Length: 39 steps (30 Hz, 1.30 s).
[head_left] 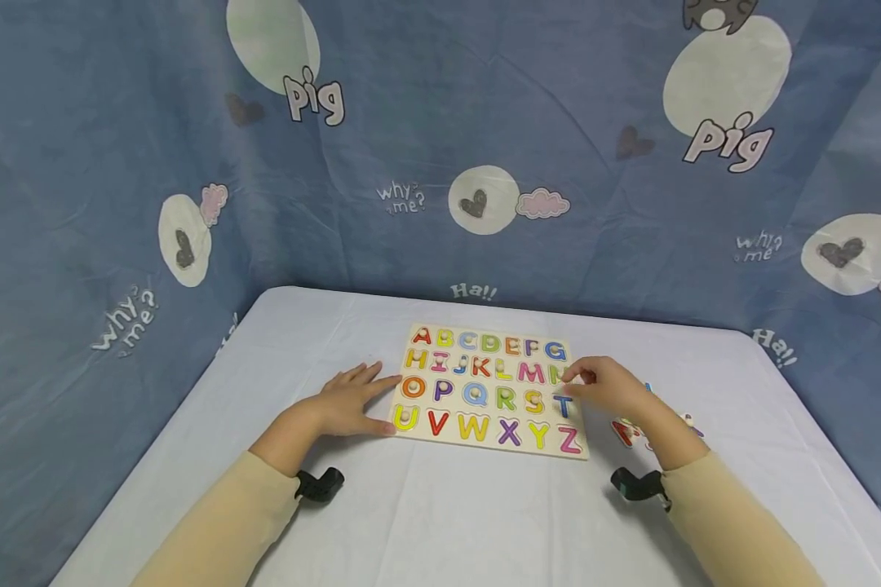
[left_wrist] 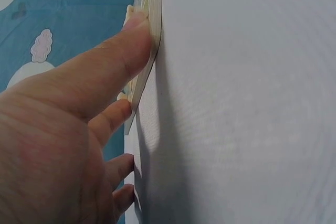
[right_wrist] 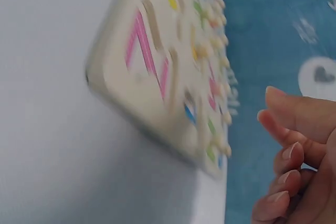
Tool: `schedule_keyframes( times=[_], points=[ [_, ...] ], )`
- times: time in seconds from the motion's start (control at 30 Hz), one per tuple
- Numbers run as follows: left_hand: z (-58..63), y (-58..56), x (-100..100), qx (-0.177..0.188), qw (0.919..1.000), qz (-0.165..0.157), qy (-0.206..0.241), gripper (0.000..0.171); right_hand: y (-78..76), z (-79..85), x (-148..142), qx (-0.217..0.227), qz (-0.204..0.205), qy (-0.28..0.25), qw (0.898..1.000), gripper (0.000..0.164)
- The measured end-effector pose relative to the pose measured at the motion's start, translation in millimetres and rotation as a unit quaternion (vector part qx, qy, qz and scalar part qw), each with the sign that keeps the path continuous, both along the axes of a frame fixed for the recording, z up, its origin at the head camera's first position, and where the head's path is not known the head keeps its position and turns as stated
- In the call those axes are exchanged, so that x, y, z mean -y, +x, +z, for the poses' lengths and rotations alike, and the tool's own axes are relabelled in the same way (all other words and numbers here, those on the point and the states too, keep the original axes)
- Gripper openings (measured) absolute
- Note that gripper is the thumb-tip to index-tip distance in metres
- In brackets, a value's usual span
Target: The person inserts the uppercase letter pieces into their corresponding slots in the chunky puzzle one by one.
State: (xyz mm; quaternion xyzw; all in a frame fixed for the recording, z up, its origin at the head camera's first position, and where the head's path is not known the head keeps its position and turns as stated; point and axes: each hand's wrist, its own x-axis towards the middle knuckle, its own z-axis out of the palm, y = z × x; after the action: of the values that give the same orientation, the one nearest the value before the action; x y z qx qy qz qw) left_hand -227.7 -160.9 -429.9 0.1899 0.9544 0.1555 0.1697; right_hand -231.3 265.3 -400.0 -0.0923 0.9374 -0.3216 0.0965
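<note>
A wooden alphabet board (head_left: 457, 405) lies on the table, with coloured letters in rows and small knobs on many of them. My left hand (head_left: 347, 403) rests at its left side, fingers spread; the thumb (left_wrist: 118, 51) touches the near left corner and the index finger reaches the edge by the O. Over the right edge, close to the N (head_left: 555, 374), my right hand (head_left: 613, 387) hovers with fingers bent. Thumb and index tips are near each other in the right wrist view, nothing visible between them. The Z slot (right_wrist: 144, 43) and T slot (right_wrist: 189, 113) show as recesses without knobs.
Several loose letter pieces, one of them red (head_left: 622, 432), lie right of the board, partly hidden by my right forearm. A white cloth (head_left: 477, 514) covers the table. Blue printed curtain (head_left: 396, 269) stands behind and along the sides.
</note>
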Motion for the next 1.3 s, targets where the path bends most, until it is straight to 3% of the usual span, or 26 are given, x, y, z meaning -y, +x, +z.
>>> schedule_keyframes(
  times=[0.27, 0.67, 1.0, 1.3],
  points=[
    [2.4, -0.9, -2, -0.003, 1.0, -0.001, -0.003, 0.093, 6.9, 6.0, -42, -0.013, -0.035, 0.008, 0.999, 0.021],
    [1.0, -1.2, -2, -0.005, 1.0, 0.002, -0.006, 0.093, 6.2, -8.3, -86, -0.019, -0.076, 0.028, 0.997, 0.023],
    [-1.9, -1.8, 0, -0.008, 1.0, -0.002, -0.003, 0.092, -0.5, -22.2, -110, 0.015, -0.12, 0.039, 0.992, 0.021],
    [-1.2, 0.5, 0, -0.001, 1.0, 0.004, -0.006, 0.093, -1.5, -26.5, -112, 0.029, -0.121, 0.029, 0.992, 0.027]
  ],
)
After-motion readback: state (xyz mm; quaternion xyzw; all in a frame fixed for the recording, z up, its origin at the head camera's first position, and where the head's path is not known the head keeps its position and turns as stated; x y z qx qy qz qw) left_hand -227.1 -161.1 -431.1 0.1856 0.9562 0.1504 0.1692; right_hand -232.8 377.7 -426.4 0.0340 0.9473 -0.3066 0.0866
